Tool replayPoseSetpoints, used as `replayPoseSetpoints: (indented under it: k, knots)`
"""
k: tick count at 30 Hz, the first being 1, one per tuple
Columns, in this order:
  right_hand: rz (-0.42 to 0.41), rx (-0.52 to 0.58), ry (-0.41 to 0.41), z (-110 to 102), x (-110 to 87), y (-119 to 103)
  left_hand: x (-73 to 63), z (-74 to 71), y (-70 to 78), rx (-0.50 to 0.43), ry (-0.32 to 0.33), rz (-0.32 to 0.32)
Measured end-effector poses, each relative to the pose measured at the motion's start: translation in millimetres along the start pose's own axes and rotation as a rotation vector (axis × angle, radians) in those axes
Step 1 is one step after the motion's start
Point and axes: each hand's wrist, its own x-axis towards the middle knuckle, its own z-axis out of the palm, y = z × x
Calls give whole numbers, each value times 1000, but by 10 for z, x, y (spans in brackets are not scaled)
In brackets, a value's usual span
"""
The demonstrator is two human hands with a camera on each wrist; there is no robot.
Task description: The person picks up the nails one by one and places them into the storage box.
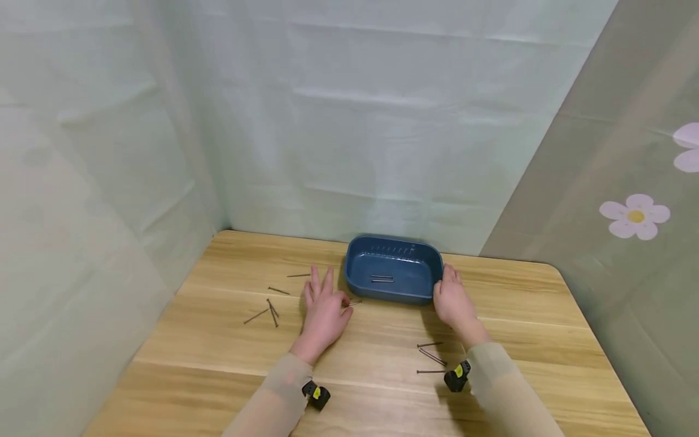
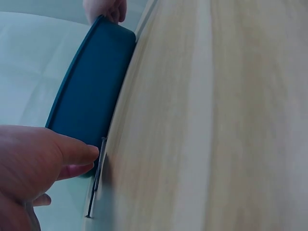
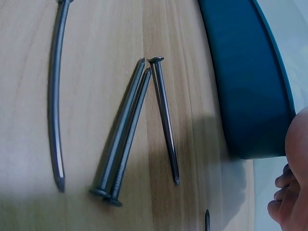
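A deep blue rectangular container (image 1: pixel 389 296) stands at the back of the wooden table, with two nails (image 1: pixel 381 278) lying inside. Just off its front left corner, my left hand (image 1: pixel 323 312) pinches at a pair of nails (image 2: pixel 99 168) between thumb and index finger; the other fingers spread away. These nails lie low at the tabletop, partly hidden by the fingertips in the head view. My right hand (image 1: pixel 454 301) holds the container's right end, and its curled fingers (image 3: pixel 284 192) show beside the wall in the right wrist view.
Several loose nails (image 1: pixel 273 308) are scattered left of my left hand. More nails (image 3: pixel 120 139) lie in front of the container, near my right forearm. Pale curtains (image 1: pixel 382 121) hang behind the wooden table (image 1: pixel 377 376) and at both sides.
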Motion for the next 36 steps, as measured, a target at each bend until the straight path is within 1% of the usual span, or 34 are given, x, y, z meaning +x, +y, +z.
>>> replayPoseSetpoints:
  k: [3, 10, 17, 22, 30, 36]
  knots:
    - [3, -2, -5, -4, -6, 4, 31, 30, 26, 29, -5, 8]
    - [1, -5, -3, -12, -20, 12, 86, 68, 79, 75, -30, -4]
    - [3, -11, -11, -23, -9, 2, 100, 113, 102, 135, -40, 11]
    - [0, -19, -12, -28, -2, -7, 108, 124, 115, 147, -43, 13]
    - [0, -18, -9, -6, -6, 3, 108, 136, 138, 170, -77, -12]
    - [6, -17, -3, -1, -15, 0, 113, 159, 137, 197, -98, 3]
